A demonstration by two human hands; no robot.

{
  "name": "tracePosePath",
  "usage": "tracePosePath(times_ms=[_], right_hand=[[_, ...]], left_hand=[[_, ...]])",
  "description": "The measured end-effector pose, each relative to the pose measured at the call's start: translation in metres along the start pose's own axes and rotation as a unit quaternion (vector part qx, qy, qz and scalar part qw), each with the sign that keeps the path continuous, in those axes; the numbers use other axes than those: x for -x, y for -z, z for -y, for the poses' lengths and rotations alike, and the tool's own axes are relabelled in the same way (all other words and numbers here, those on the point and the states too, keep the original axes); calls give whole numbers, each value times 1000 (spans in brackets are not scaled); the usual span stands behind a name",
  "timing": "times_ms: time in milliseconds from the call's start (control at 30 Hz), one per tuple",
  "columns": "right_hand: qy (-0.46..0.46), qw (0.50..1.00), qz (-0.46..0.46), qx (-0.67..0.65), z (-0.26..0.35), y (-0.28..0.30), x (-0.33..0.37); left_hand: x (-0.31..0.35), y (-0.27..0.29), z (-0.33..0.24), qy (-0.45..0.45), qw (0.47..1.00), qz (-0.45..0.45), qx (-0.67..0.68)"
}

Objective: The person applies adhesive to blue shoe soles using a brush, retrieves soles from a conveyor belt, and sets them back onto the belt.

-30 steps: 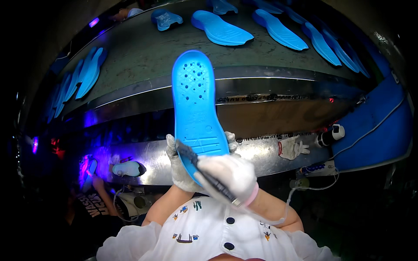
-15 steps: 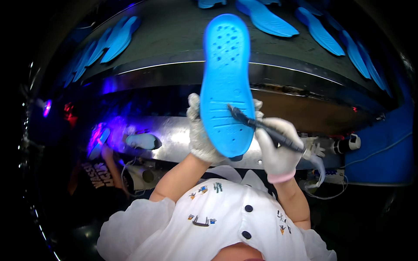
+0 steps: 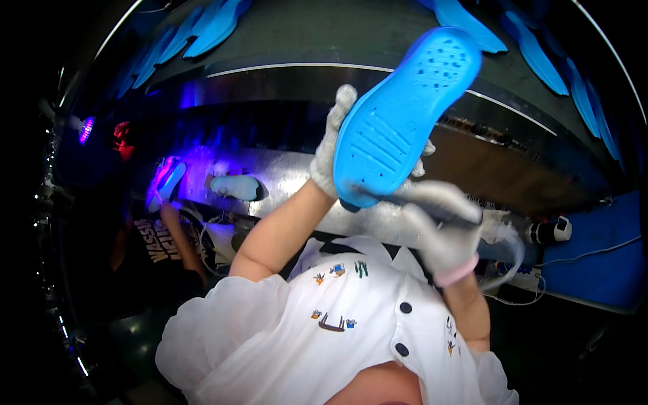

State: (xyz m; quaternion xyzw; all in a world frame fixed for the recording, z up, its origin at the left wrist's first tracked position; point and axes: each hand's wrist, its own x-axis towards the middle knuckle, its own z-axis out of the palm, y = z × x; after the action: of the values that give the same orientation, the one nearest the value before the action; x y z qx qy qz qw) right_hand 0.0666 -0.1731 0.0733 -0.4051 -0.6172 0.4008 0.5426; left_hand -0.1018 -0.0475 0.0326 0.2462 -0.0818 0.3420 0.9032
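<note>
A blue shoe sole point(image 3: 398, 128) is held up in front of me, its ribbed and dotted face toward me and its dotted end slanting to the far right. My left hand point(image 3: 329, 158), in a white knit glove, grips it from behind, with fingers showing along both edges. In my right hand point(image 3: 442, 236), gloved and blurred by motion, is a slim black-handled brush point(image 3: 412, 197). The brush's tip lies at the sole's near end, though blur hides whether it touches. A clear hose point(image 3: 516, 253) hangs beside the right hand.
Beyond the sole runs a dark belt point(image 3: 304, 47) carrying several more blue soles point(image 3: 216, 30). Below it, a pale shoe point(image 3: 235, 187) rests on a metal shelf point(image 3: 283, 172). At left, a co-worker's hand point(image 3: 169, 214) holds another shoe under purple light. A blue panel point(image 3: 594, 250) stands at right.
The sole has tilted, its far end swinging right. My right hand has drawn the brush from the ribbed middle down to the near end. The whole view has also shifted.
</note>
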Motion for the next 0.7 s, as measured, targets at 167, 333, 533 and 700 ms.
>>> tracePosePath(times_ms=[167, 333, 533, 700], right_hand=[[220, 909, 151, 321, 7, 10, -11], [109, 973, 112, 170, 8, 2, -10], [199, 908, 210, 304, 5, 1, -9], [170, 927, 149, 297, 12, 4, -11]], left_hand=[[4, 1, -15, 88, 992, -89, -9], [6, -10, -25, 64, 950, -278, -127], [5, -16, -36, 103, 920, -233, -296], [6, -19, -41, 121, 905, -253, -320]])
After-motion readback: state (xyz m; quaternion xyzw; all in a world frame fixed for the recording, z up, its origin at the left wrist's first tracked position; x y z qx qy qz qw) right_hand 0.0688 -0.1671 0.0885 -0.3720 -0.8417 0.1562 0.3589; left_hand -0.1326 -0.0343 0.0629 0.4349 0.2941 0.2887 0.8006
